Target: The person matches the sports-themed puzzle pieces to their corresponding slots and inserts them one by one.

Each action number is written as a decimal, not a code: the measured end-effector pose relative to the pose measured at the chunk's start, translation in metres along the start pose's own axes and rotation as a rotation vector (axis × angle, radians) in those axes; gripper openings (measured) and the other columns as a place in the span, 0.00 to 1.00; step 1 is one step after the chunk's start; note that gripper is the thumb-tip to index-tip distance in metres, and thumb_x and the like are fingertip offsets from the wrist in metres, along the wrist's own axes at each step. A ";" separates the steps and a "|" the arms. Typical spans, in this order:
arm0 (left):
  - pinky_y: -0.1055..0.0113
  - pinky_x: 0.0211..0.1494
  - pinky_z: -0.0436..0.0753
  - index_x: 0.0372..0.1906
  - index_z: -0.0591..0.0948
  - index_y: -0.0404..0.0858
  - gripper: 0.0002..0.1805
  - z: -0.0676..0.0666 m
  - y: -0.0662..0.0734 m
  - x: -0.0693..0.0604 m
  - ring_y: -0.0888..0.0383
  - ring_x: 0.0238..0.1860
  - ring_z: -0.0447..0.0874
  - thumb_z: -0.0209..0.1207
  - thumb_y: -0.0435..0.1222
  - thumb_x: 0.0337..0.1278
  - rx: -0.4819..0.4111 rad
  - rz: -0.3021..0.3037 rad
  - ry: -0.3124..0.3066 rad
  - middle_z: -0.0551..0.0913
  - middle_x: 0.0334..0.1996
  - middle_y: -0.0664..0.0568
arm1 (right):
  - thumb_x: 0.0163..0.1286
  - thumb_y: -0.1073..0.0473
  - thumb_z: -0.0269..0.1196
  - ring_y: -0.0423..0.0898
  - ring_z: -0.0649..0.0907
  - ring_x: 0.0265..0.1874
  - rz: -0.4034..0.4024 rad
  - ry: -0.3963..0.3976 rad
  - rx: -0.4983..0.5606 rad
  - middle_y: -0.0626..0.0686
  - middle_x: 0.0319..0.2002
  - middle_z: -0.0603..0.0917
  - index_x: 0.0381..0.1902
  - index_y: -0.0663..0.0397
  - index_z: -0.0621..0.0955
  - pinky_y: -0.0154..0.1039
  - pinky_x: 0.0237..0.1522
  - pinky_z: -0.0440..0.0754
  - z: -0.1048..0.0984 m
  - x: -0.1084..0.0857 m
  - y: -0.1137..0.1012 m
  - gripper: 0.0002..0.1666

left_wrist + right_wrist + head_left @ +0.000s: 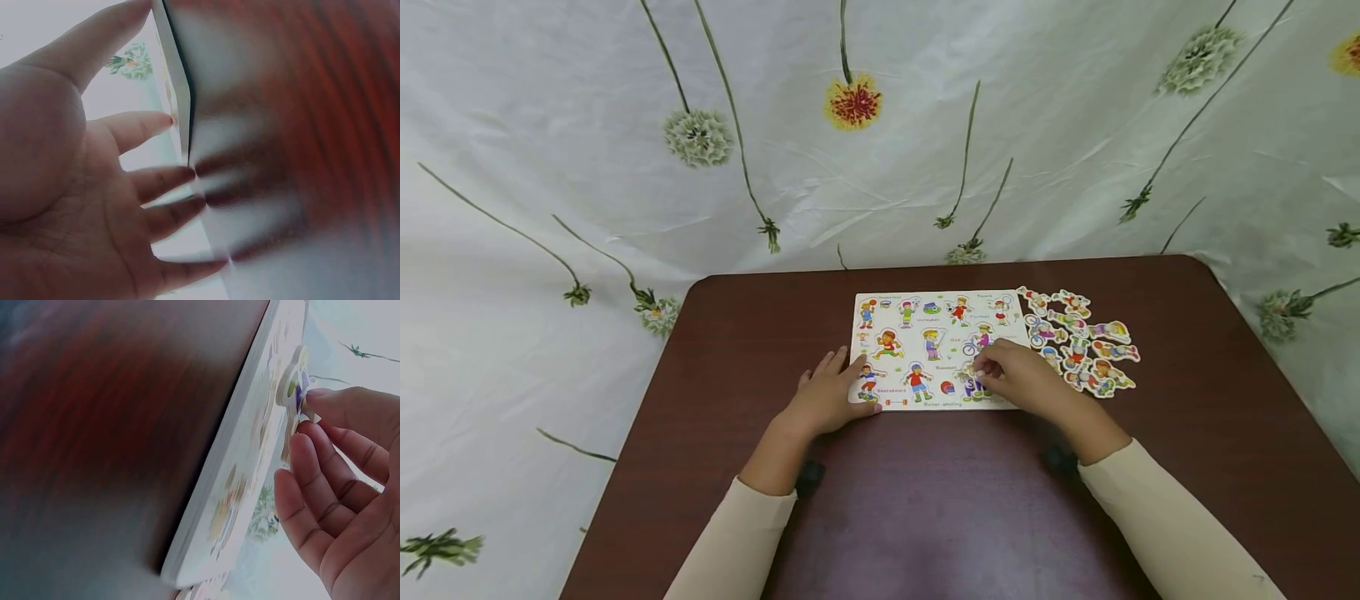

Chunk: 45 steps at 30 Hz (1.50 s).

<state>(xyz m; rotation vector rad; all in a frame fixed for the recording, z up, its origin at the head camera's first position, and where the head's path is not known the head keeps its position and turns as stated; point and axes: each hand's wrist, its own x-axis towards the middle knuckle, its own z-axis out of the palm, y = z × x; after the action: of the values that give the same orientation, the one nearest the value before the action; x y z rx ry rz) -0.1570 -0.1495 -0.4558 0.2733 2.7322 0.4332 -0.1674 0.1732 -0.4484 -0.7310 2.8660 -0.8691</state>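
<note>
Sleeved arms (734, 537) extended forward, left hand (822, 397) spread wide, right hand (1021, 377) pinching

Soft, even light fills the head view, leaving the cloth (895, 192) pale and the counter (917, 500) dark with a hazy purplish sheen at its near middle; lettering on the board (914, 337) is barely legible. In the left wrist view, blurred dark streaks, reflections or shadows, trail from the fingertips (181, 174). Both wrist backgrounds wash out white, with the counter unfocused.

Rm type unclear; dk. brown table (917, 508) w/ rounded far corners; flower-print cloth (910, 175) backdrop, far side, L to R.
</note>
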 end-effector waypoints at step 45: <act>0.24 0.75 0.37 0.81 0.56 0.58 0.50 -0.009 -0.008 -0.002 0.37 0.83 0.33 0.66 0.61 0.57 -0.064 -0.023 -0.056 0.41 0.83 0.43 | 0.69 0.63 0.66 0.46 0.84 0.40 0.115 -0.047 0.202 0.54 0.39 0.87 0.46 0.60 0.85 0.44 0.46 0.82 0.002 -0.004 0.009 0.10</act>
<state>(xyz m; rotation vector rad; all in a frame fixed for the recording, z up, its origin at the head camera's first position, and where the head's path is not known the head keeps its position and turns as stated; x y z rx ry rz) -0.1594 -0.1602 -0.4494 0.2330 2.6589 0.4976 -0.1670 0.1809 -0.4550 -0.5520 2.6959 -1.0889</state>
